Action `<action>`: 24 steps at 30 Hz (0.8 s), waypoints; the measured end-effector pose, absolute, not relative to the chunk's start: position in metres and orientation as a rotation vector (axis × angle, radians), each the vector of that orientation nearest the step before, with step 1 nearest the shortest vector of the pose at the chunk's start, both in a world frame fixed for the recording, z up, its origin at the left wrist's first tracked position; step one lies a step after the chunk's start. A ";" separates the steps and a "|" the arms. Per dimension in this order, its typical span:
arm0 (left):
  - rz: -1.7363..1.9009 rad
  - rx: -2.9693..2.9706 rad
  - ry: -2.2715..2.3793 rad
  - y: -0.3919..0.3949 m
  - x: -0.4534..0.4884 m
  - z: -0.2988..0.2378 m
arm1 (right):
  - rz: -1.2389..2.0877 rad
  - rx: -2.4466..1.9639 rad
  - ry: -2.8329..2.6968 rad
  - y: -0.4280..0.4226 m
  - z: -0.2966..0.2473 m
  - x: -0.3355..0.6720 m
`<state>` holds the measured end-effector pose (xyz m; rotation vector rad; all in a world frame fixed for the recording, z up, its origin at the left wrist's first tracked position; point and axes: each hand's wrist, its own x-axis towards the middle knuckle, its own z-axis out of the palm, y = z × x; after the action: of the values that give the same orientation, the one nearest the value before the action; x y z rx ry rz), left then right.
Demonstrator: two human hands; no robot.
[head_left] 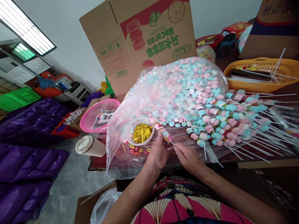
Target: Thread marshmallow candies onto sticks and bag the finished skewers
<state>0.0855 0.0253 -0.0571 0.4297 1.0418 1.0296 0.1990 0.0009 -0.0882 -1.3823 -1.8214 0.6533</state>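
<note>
My left hand [159,153] is closed around a candy skewer [165,133] in a printed clear wrapper, tilted up and to the left. The fingers of my right hand [189,158] pinch the lower end, where the white stick comes out. Just left of my left hand stands a white bowl [140,144] full of gold twist ties [142,132]. Small ring candies [135,151] lie in front of the bowl. Beyond my hands a big clear plastic bag [149,85] holds many pink, blue and white candies [182,82]. To the right lies a pile of candy skewers [224,121], sticks pointing right.
A tall cardboard box [102,31] stands behind the bag. On the left are a pink basket [84,123] and a lidded cup [93,146]. An orange basket [259,87] with sticks sits at the right. Purple bundles [25,174] lie on the floor at left.
</note>
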 end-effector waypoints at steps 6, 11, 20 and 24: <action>0.932 1.324 1.465 0.022 0.093 -0.073 | 0.623 -1.475 -1.824 -0.002 -0.090 0.192; 0.770 1.636 1.456 0.013 0.078 -0.049 | 0.736 -1.389 -1.769 -0.001 -0.087 0.196; 0.714 2.421 1.478 0.022 0.006 0.025 | 0.929 -1.108 -2.147 0.007 -0.036 0.235; 0.579 2.113 1.265 0.018 0.010 -0.002 | 0.736 -1.142 -2.351 0.021 -0.020 0.243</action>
<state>0.0098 0.0181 -0.0024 2.1131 1.2645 0.5786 0.2431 0.0206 -0.0199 -1.1419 -2.3506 0.7362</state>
